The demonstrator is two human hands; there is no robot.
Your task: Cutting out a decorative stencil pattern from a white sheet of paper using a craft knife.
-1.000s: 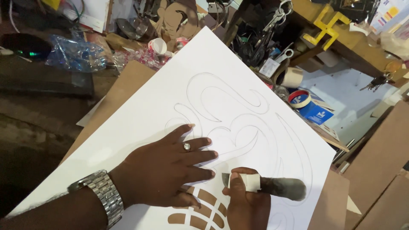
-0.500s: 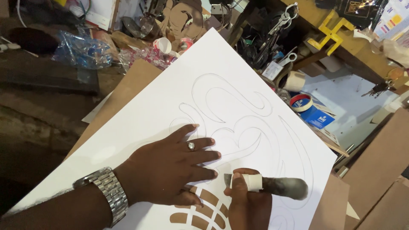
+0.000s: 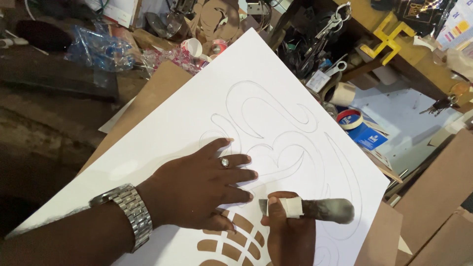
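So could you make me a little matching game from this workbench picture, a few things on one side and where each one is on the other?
Things:
1. left hand
2. right hand
3. roll of tape
4. wristwatch

Places or states:
a. lies beyond the sheet's far right edge
b. pressed flat on the white sheet, ring on one finger
c. silver, on the left wrist
d. grips a cutting tool at the sheet's near end

Pairs: 1-b, 2-d, 3-a, 4-c

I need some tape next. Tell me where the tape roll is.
The tape roll lies in the head view's upper right, just past the white sheet's right edge, beside a blue packet.
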